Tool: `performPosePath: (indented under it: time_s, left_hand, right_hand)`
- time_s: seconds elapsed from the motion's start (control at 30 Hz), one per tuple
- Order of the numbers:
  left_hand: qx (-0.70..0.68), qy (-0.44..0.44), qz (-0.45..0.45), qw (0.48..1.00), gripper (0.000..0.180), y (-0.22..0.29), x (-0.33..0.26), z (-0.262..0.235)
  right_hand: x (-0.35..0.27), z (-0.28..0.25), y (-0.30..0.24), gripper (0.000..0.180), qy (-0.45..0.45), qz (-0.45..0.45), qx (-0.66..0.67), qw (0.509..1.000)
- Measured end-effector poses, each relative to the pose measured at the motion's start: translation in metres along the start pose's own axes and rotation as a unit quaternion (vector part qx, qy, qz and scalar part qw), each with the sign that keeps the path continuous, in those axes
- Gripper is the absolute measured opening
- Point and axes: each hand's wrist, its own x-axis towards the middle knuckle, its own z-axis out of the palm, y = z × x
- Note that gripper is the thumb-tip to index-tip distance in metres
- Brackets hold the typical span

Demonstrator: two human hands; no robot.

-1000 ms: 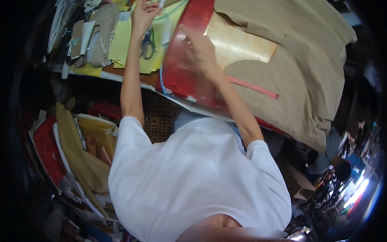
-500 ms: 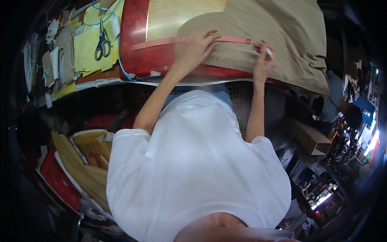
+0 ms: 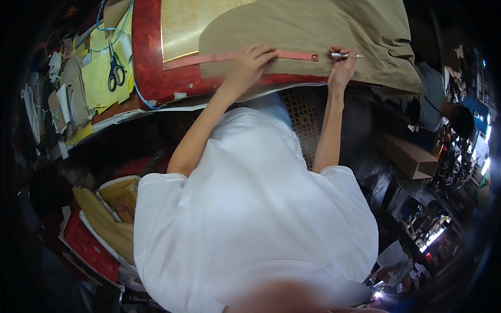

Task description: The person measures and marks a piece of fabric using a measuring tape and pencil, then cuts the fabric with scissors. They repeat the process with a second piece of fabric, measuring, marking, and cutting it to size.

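Observation:
My left hand [image 3: 249, 65] is laid over a flat pinkish-red ruler [image 3: 295, 55] with a small square hole at its right end. The fingers are bent together on the strip, slightly blurred. Under the ruler lies khaki cloth [image 3: 313, 31]; the strip's left end reaches past the cloth onto a red board [image 3: 148, 52]. Just beyond the right end of the ruler, my right hand [image 3: 340, 70] is closed around a slim white pen [image 3: 342, 55], held level above the cloth. Some of its fingers are hidden.
Left of the board, dark-handled scissors [image 3: 116, 73] lie on yellow paper sheets [image 3: 102, 91], beside a blue cord [image 3: 138, 88]. A brass-coloured plate [image 3: 182, 26] is set on the board. Below the table stand a cardboard box [image 3: 412, 156] and rolled tan material [image 3: 107, 224].
The ruler has slid rightward along the cloth with my left hand. In my right hand the pen has turned to lie level. The whole view has shifted, moving the table leftward and up.

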Motion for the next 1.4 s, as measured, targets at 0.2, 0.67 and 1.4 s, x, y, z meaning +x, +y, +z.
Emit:
performPosePath:
  time_s: [0.2, 0.67, 1.4]
  left_hand:
    - [0.006, -0.018, -0.003, 1.0, 0.044, -0.002, -0.003, 0.001]
    - [-0.002, 0.019, 0.005, 1.0, 0.04, 0.003, 0.001, 0.005]
    - [0.086, 0.12, -0.155, 0.977, 0.016, -0.053, -0.066, -0.092]
  right_hand:
    - [0.003, -0.009, -0.001, 0.036, -0.042, 0.076, 0.035, 0.996]
    - [-0.004, 0.006, 0.001, 0.022, -0.02, -0.034, -0.11, 0.993]
    - [-0.099, 0.14, 0.011, 0.024, -0.339, -0.014, -0.224, 0.914]
